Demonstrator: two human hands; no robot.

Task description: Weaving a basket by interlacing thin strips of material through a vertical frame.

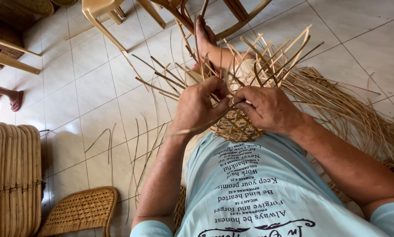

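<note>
- Nearest to me is my light blue T-shirt (258,193) with dark printed lettering, filling the near middle of the view.
- Just past its collar edge, the half-woven rattan basket (235,125) rests against my lap, its woven base turned toward me and its loose upright strips fanning away to the far side.
- My left hand (197,107) is on the left of the basket, fingers curled and pinching a thin rattan strip (192,129) that runs out low to the left; the grasp is closed on that strip.
- My right hand (269,107) sits on the right of the basket rim, fingers bent inward and pressing on the weave; it touches my left hand at the fingertips. I cannot tell whether it pinches a strip or only presses.
- At the near left a small woven cane panel (80,210) lies on the white tiled floor (96,87), and a stack of woven rattan pieces (12,175) stands at the left edge.
- Loose thin strips (137,149) lie on the tiles between that panel and my left arm.
- To the right a big pile of rattan strips (355,114) spreads over the floor.
- Beyond the basket my bare foot (206,39) stretches out toward chair legs (104,26).
- At the far left, another person's foot in a red sandal (16,100) shows.
</note>
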